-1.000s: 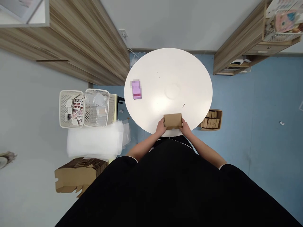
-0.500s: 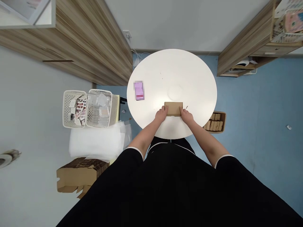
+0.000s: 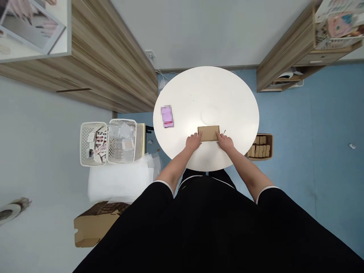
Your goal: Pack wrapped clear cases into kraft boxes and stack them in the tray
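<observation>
So, my left hand [image 3: 193, 142] and right hand [image 3: 226, 142] each grip one end of the cardboard box [image 3: 208, 133], which sits flat on the round white table [image 3: 210, 91], toward my side. The box looks folded and closed, so I'd call that part done. I haven't let go yet. The pink packet [image 3: 167, 116] lies well apart, untouched.

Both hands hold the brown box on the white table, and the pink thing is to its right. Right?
No: the head view shows the pink thing left of the box, not right. The left hand and right hand hold it on the table.
</observation>
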The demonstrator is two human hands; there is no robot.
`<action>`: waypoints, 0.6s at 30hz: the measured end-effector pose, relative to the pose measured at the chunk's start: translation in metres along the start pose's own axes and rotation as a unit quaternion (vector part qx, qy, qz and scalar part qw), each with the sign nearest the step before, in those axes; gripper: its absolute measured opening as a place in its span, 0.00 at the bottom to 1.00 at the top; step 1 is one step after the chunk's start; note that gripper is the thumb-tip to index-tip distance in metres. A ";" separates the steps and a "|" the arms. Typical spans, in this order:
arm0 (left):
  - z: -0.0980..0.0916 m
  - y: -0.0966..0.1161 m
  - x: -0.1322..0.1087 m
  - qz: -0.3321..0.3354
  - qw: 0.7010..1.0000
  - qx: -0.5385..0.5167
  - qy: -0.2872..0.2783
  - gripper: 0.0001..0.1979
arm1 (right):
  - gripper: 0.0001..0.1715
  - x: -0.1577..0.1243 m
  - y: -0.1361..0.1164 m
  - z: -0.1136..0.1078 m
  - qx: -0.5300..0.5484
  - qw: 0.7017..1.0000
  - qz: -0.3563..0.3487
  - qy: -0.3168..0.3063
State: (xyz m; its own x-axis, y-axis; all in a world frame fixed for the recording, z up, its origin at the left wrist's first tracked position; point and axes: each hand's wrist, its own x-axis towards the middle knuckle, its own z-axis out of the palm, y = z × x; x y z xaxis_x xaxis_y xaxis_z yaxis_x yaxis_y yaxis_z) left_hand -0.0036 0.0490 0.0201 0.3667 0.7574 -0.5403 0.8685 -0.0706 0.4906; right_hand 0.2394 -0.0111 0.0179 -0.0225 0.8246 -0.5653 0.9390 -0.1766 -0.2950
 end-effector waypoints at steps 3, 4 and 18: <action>0.001 -0.002 -0.002 -0.098 0.981 -0.168 0.029 0.48 | 0.46 -0.002 -0.008 0.000 0.180 0.979 0.086 0.036; 0.002 -0.002 -0.001 -0.135 0.962 -0.237 0.022 0.45 | 0.42 -0.002 -0.012 0.001 0.256 0.958 0.120 0.045; 0.059 0.119 -0.003 -0.119 0.873 -0.469 -0.062 0.20 | 0.21 -0.107 0.081 0.022 0.769 0.548 0.320 0.078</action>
State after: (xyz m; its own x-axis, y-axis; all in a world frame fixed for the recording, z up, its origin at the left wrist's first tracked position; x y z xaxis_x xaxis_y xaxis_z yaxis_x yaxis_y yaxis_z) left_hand 0.1178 -0.0001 0.0401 0.2968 0.5980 -0.7445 0.2909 0.6860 0.6669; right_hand 0.3104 -0.1255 0.0377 0.2848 0.3446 -0.8945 -0.6651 -0.6010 -0.4432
